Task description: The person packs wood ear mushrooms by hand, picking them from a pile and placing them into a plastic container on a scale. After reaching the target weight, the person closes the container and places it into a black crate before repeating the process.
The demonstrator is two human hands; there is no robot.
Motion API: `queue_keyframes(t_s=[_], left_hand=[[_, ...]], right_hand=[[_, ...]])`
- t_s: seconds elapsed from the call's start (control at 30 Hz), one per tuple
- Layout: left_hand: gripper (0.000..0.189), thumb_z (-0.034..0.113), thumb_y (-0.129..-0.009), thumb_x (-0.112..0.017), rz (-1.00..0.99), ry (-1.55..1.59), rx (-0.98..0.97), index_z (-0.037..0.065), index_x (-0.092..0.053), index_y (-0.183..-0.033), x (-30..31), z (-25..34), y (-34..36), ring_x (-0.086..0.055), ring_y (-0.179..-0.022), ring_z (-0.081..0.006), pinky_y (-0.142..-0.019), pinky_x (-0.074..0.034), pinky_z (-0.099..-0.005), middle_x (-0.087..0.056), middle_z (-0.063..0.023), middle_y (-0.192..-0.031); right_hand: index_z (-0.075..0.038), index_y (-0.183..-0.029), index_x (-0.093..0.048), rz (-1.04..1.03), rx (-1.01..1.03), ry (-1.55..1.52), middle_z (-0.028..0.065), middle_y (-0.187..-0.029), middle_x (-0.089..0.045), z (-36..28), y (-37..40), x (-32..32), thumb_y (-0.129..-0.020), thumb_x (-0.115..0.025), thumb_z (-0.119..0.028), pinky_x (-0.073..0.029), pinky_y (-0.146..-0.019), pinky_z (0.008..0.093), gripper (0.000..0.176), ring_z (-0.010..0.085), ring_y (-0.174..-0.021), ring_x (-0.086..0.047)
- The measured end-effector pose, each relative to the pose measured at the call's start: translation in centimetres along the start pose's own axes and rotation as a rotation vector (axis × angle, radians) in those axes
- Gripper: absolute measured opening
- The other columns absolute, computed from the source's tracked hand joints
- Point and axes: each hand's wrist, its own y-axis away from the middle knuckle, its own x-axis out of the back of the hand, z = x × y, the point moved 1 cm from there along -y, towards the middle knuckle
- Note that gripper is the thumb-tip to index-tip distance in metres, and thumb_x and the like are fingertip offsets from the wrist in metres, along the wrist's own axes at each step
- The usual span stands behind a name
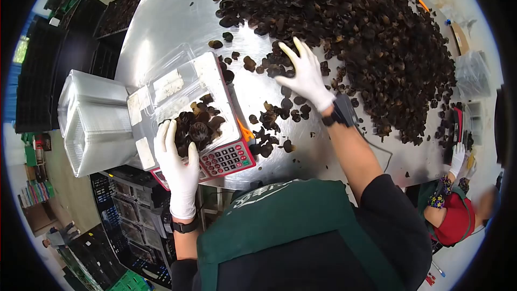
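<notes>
My left hand (179, 170), in a white glove, rests at the near side of an open clear plastic box on a scale (245, 153). Its fingers are stretched out with the thumb apart, touching or just beside the dark wood ear mushrooms (199, 129) lying in the box. My right hand (308, 78), also gloved in white, is open with spread fingers over the steel table. Close to its fingertips lie a few loose mushrooms (277, 69) at the edge of the big pile (377, 59). Nothing shows in its grasp.
Stacked clear plastic boxes (94, 124) stand left of the scale. An orange-handled tool (246, 130) lies by its right side. More loose mushrooms (269, 118) are scattered on the steel table (167, 16). At the right, a co-worker's gloved hand (457, 159) is near another scale.
</notes>
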Motion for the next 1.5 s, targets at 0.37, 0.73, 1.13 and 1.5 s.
queue_keyframes(t_s=[0.37,0.73,1.13,1.5], left_hand=[[0.062,-0.002,-0.082,-0.066,-0.024,-0.018,-0.012,0.002,-0.049,-0.141,0.0,0.2,0.3,-0.047,-0.131,-0.0366,-0.112,-0.036,-0.0447,-0.049,-0.0182,-0.141],[0.055,-0.010,-0.082,-0.061,0.177,0.131,0.015,0.000,-0.055,-0.135,1.3,-0.8,0.7,-0.052,-0.126,-0.0346,-0.109,-0.039,-0.0427,-0.056,-0.0177,-0.134],[0.056,-0.004,-0.083,-0.066,0.221,0.190,0.079,0.000,-0.053,-0.137,1.6,-2.3,1.6,-0.050,-0.131,-0.0339,-0.113,-0.035,-0.0422,-0.056,-0.0183,-0.136],[0.080,0.010,-0.082,-0.075,0.091,0.388,0.111,-0.001,-0.035,-0.151,0.2,-2.6,2.0,-0.045,-0.136,-0.0344,-0.114,-0.036,-0.0419,-0.044,-0.0219,-0.148]], right_hand=[[-0.016,-0.099,-0.074,0.060,0.124,0.012,0.0060,-0.104,-0.065,2.0,-3.7,-4.3,-0.084,-0.072,-0.027,-0.056,-0.077,0.0359,0.019,0.0267,-0.096,-0.065],[-0.005,-0.108,-0.071,-0.284,-0.608,-1.474,0.0030,-0.091,-0.068,-1.0,-4.2,1.4,-0.097,-0.061,-0.031,-0.044,-0.055,0.0210,0.031,0.0093,-0.068,-0.059],[-0.007,-0.108,-0.072,-0.496,-0.181,-1.195,-0.0028,-0.084,-0.066,-17.9,-4.3,4.1,-0.097,-0.062,-0.034,-0.043,-0.058,0.0187,0.031,0.0033,-0.074,-0.058],[-0.017,-0.130,-0.065,-0.415,0.836,-0.406,0.0146,-0.144,-0.051,-22.5,-1.6,-0.1,-0.074,-0.076,-0.029,-0.035,-0.113,0.0484,0.058,0.0375,-0.132,-0.047]])
